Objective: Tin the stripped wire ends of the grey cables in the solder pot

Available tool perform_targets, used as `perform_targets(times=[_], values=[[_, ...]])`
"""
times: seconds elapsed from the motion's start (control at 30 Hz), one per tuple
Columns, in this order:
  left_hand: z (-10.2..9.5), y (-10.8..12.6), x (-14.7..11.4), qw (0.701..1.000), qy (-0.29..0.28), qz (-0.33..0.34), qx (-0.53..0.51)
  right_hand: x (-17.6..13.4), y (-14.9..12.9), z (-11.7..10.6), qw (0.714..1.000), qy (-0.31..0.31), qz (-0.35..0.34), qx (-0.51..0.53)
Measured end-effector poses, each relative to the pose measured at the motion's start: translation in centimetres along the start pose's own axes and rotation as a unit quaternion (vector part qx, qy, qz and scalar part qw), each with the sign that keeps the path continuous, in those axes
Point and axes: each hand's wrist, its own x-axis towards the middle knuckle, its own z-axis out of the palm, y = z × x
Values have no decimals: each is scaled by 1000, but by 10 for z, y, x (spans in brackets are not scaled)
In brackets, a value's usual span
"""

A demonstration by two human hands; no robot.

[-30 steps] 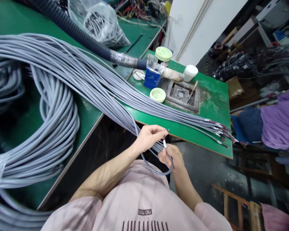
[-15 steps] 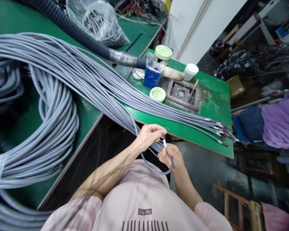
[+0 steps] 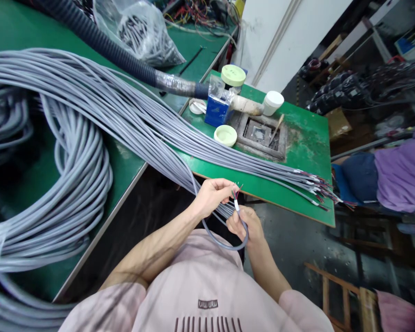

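Note:
My right hand (image 3: 246,225) grips a single grey cable (image 3: 224,245) just below its stripped end, and the cable loops down under the hand. My left hand (image 3: 212,196) pinches the thin coloured wires (image 3: 236,190) that fan out of that end. Both hands hover in front of my chest, just off the near edge of the small green table (image 3: 306,147). A thick bundle of grey cables (image 3: 131,115) runs from big coils at the left across that table, their stripped ends (image 3: 320,191) fanning out near its right edge.
On the small table stand a blue box (image 3: 215,110), a pale green lid (image 3: 225,135), a green-capped jar (image 3: 233,76), a white cup (image 3: 273,102) and a grey metal block (image 3: 262,134). A black corrugated hose (image 3: 107,46) and a plastic bag (image 3: 141,32) lie behind.
The coloured wires at the cable end have spread a little wider between my left fingers. Both hands stay in nearly the same place.

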Motion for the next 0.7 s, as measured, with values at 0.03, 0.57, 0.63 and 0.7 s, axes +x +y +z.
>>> perform_targets(times=[0.03, 0.57, 0.63, 0.7], values=[[0, 0, 0, 1000, 3, 1, 1, 0, 0, 0, 1000, 0, -2, 5], [4, -4, -14, 997, 4, 70, -14, 1, -2, -13, 994, -11, -41, -97], [4, -6, -16, 994, 4, 108, 9, 3, -7, -13, 991, -28, -30, -124], [4, -8, -18, 983, 11, 172, 62, 7, -14, -11, 988, -28, -28, -147]])
